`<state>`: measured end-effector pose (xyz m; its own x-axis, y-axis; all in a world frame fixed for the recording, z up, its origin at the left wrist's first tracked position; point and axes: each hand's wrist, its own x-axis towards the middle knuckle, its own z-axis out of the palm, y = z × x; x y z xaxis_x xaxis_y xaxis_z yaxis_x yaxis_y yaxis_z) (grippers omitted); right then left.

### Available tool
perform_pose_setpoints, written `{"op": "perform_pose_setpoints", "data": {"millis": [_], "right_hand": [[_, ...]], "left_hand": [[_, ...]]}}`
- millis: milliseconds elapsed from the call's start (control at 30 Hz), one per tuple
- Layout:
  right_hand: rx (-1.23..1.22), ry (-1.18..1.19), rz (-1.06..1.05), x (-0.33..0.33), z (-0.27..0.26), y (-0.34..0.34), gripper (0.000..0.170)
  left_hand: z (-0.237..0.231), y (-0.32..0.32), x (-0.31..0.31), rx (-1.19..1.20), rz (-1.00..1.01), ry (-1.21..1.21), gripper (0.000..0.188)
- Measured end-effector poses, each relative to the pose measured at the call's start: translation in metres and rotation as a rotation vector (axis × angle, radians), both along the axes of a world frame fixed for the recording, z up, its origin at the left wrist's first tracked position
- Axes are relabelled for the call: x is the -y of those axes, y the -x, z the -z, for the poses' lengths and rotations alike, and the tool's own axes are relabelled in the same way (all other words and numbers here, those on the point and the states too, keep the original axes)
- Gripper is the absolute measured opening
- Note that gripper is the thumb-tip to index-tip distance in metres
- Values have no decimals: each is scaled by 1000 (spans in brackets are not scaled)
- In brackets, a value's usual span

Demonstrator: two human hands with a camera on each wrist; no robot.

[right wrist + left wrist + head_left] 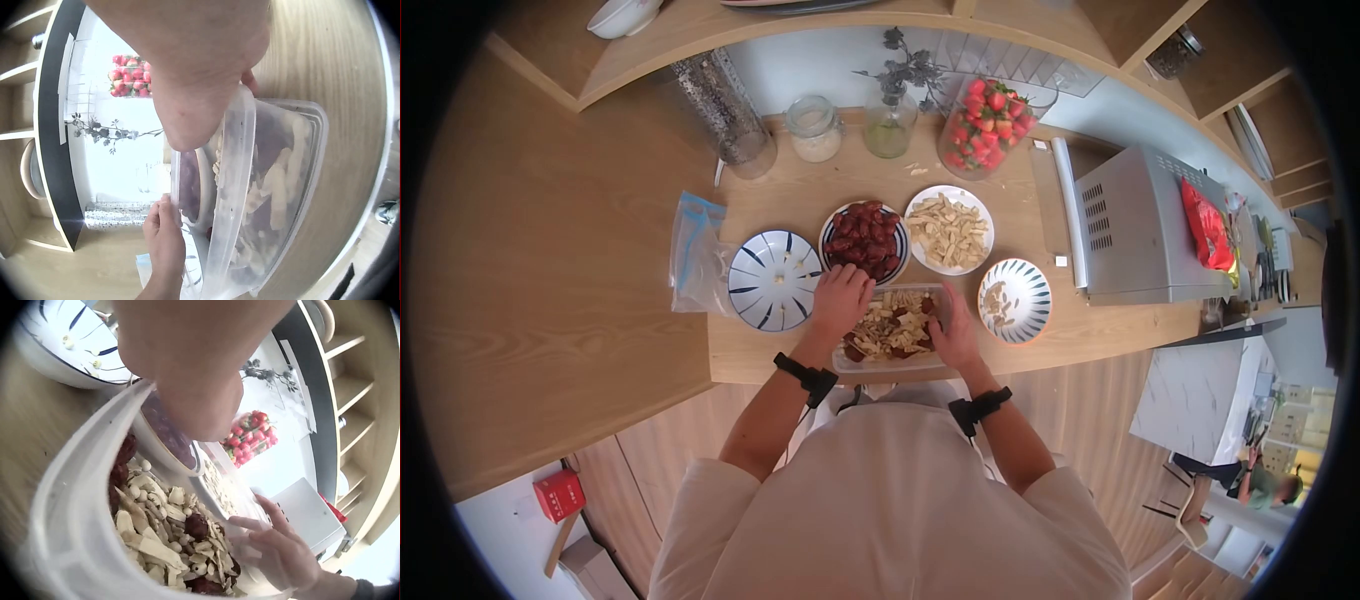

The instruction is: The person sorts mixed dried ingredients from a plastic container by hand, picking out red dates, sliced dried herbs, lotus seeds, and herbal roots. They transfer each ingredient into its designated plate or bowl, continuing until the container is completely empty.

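A clear plastic box [887, 366] sits at the table's front edge, holding pale dried slices [153, 550], red dates [197, 526] and small round white pieces. My left hand [843, 298] grips its rim at the far left corner, close to the plate of dates. At the right end, my right hand [956, 330] holds the box by its side, fingers outside and thumb near the rim. Both hands also show across the box in the opposite wrist views, the left hand [165, 240] with fingertips at the far rim. Each hand's own fingers are mostly hidden in its wrist view.
Behind the box stand a plate of red dates [866, 240] and a plate of pale slices [960, 225]. A striped bowl [765, 290] is left, another bowl [1025, 290] right. Farther back are a glass jar [814, 135], a strawberry container [988, 130] and a grey appliance [1125, 235].
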<state>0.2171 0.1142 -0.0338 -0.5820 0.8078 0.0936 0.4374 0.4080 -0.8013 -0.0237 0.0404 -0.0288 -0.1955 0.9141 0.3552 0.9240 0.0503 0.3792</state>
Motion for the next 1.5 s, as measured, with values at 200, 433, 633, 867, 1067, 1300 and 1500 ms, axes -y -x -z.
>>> {"op": "perform_pose_setpoints", "data": {"millis": [200,433,633,867,1067,1300,1500], "right_hand": [[33,10,25,4,0,7,69],[-4,-6,-2,5,3,15,70],[55,-70,13,9,-10,18,68],[300,-542,-232,11,-10,18,52],[486,-453,-337,10,0,23,51],[626,-414,-357,9,-2,31,52],[572,-388,-348,7,2,30,23]], "left_hand": [[0,-3,5,-165,-47,157,27],[-3,5,8,12,-82,270,34],[-3,6,9,92,-78,251,40],[-4,3,9,53,-100,189,39],[-5,2,8,44,-108,168,38],[-4,3,8,57,-120,190,38],[-4,3,8,88,-118,243,42]]}}
